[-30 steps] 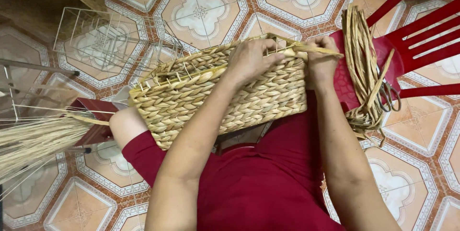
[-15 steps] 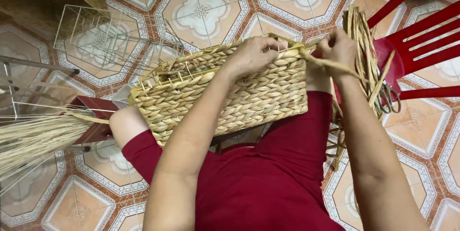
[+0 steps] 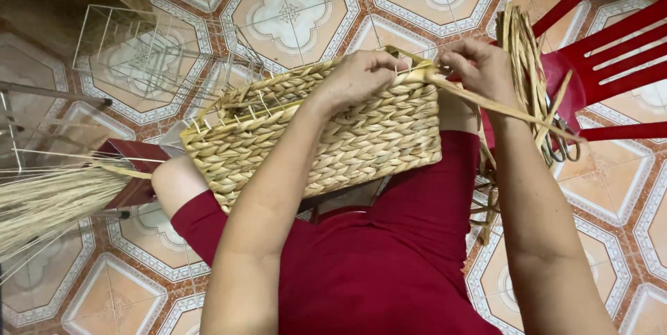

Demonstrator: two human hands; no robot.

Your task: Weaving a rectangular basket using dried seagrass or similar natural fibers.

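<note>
A rectangular woven straw basket [image 3: 361,134] rests on my lap, built over a thin wire frame whose rim shows at the top. My left hand [image 3: 361,78] presses on the basket's upper rim near its right corner. My right hand [image 3: 479,68] pinches a flat straw strand [image 3: 514,109] that runs from that corner down to the right. The strand is pulled taut away from the basket.
A coil of straw strands [image 3: 528,64] lies on a red plastic chair [image 3: 611,50] at the right. An empty white wire frame [image 3: 132,50] stands on the patterned tile floor at the upper left. A bundle of thin dry stalks [image 3: 48,203] lies at the left.
My right hand has shifted a little to the right along the rim, drawing the straw strand out and down to the right. My left hand has stayed on the rim.
</note>
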